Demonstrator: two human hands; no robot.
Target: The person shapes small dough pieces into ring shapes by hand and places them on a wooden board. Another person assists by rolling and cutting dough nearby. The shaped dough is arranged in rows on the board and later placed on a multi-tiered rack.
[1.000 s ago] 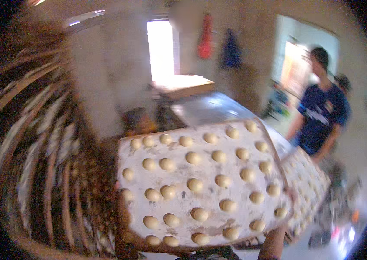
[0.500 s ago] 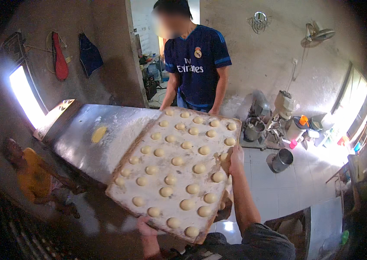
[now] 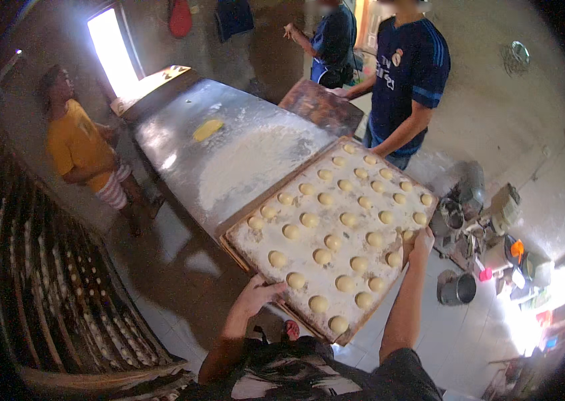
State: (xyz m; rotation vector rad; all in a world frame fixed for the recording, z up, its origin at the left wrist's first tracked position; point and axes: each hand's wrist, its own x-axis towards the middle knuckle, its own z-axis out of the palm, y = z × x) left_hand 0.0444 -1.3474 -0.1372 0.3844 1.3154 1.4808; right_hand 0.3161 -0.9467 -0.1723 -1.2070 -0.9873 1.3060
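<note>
A wide, floured wooden board carries rows of round, pale yellow dough balls. My left hand grips its near left edge, thumb lying on top and the other fingers hidden beneath. On the right edge my right hand is closed, its fingers partly out of sight. The board's far left side lies over the end of a metal-topped table. A person in a dark blue shirt stands at the far edge, one hand by the board's far corner.
Scattered flour and a flat yellow dough piece lie on the table. Beyond is a brown board, with another person behind it. Someone in a yellow shirt stands left. A rack fills the lower left; a metal bucket stands right.
The view has turned left, bringing in the rack and a second person at the back. My left hand has shifted along to the board's left edge. The blue-shirted person's one hand is now at the brown board.
</note>
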